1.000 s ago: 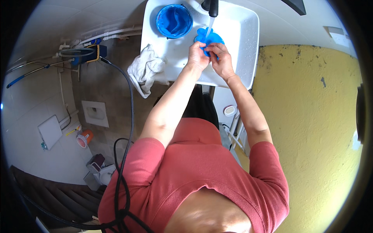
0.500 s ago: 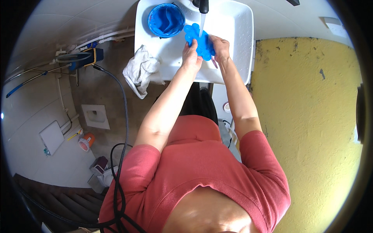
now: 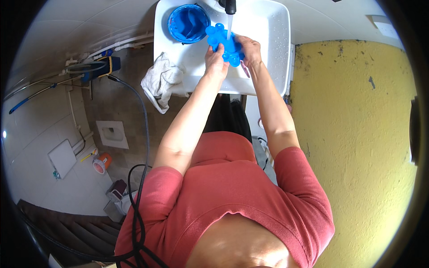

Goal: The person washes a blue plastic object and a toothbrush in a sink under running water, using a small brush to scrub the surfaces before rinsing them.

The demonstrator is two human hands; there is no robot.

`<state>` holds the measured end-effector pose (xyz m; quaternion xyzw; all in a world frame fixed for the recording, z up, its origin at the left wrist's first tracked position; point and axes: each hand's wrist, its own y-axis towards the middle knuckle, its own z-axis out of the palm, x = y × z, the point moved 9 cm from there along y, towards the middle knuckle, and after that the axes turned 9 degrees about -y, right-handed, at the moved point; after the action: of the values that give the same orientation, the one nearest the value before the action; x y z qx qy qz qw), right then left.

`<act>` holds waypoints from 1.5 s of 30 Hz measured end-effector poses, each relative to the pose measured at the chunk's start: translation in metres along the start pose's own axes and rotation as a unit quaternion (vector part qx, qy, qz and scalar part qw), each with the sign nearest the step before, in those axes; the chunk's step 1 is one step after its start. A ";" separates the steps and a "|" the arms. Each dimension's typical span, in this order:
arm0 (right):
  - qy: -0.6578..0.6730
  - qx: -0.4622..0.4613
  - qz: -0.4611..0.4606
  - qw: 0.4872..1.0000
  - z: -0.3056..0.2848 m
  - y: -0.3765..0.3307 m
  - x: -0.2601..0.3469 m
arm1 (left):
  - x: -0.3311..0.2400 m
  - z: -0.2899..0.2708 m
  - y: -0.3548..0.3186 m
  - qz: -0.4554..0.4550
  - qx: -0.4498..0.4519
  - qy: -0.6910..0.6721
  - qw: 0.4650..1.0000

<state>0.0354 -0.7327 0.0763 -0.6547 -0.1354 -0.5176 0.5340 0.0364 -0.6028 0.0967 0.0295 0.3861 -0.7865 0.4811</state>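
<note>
Both my hands grip a blue flower-shaped tray with round lobes under the running black-tipped tap. My left hand is closed on its left lower edge, thumb on top. The fingers of my right hand are wrapped round its right edge. Below the right hand shows a slim pink thing; whether I hold it or it lies in the sink, I cannot tell. All this is over the white sink. A round blue bucket stands in the sink's far left corner.
A whitish cloth hangs over the sink's front left edge. A black cable runs down at my left. On the floor there are a white squat-toilet-like fixture and an orange container. A yellow wall rises at right.
The blue tray has tilted, so its round lobes show more from the side, with water still falling on it. Both hands keep their hold.
</note>
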 end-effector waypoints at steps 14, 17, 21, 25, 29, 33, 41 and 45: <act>-0.105 0.034 -0.054 0.992 0.009 -0.014 0.011 | -0.004 -0.005 0.017 0.018 0.052 -0.034 0.998; -0.126 0.003 -0.044 0.991 -0.001 -0.004 0.004 | -0.001 0.008 0.015 -0.012 0.092 -0.016 0.996; 0.062 0.023 0.051 0.997 -0.012 -0.001 -0.019 | -0.012 0.019 0.014 0.055 0.089 -0.028 0.994; 0.090 0.064 0.081 0.991 -0.003 -0.023 -0.025 | -0.021 0.014 0.019 0.076 0.096 -0.037 0.992; 0.116 0.059 0.070 0.989 0.003 -0.022 -0.032 | -0.019 0.012 0.019 0.082 0.082 -0.036 0.993; 0.092 0.023 0.062 0.994 0.002 -0.025 -0.034 | -0.019 0.003 0.018 0.081 0.040 -0.008 0.996; -0.260 -0.102 -0.216 0.936 -0.016 -0.073 0.026 | -0.001 -0.023 0.016 0.058 -0.061 0.138 0.987; -0.349 -0.145 -0.277 0.883 -0.027 -0.097 0.047 | 0.018 -0.014 0.005 0.029 -0.085 0.210 0.974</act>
<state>-0.0296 -0.7348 0.1663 -0.7987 -0.4128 -0.3962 0.1860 0.0260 -0.6088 0.0767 0.1637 0.5432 -0.7126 0.4128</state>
